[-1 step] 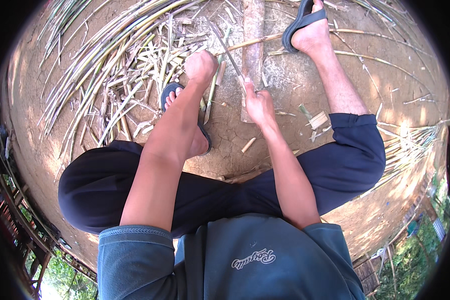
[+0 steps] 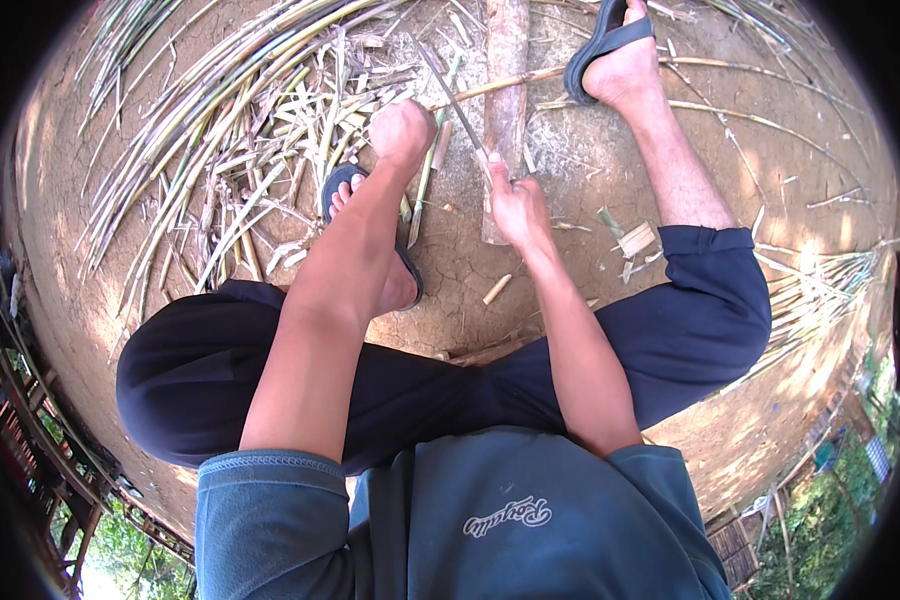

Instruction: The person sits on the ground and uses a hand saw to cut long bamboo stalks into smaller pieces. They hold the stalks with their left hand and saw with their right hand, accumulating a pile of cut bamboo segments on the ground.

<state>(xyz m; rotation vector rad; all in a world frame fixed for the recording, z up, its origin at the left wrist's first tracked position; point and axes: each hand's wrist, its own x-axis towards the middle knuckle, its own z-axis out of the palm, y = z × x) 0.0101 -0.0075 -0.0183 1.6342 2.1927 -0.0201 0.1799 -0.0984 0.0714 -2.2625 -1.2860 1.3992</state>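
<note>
My right hand (image 2: pixel 519 210) is closed around the handle of a long knife, thumb stretched along it. The thin dark knife blade (image 2: pixel 457 103) points away to the upper left and crosses a long cane stalk (image 2: pixel 510 82). To its left, my left hand (image 2: pixel 402 132) is a closed fist on the stalk, though the fingers underneath are hidden. The stalk runs from beside this fist to the right, across a worn wooden plank (image 2: pixel 505 45) lying on the ground. I cannot tell whether the blade touches the stalk.
Cut pieces and split strips (image 2: pixel 320 130) litter the ground beside my left foot (image 2: pixel 345 193). A large bundle of long stalks (image 2: pixel 200 110) curves along the left. My sandalled right foot (image 2: pixel 610 70) rests right of the plank. More thin stalks (image 2: pixel 820 290) lie at far right.
</note>
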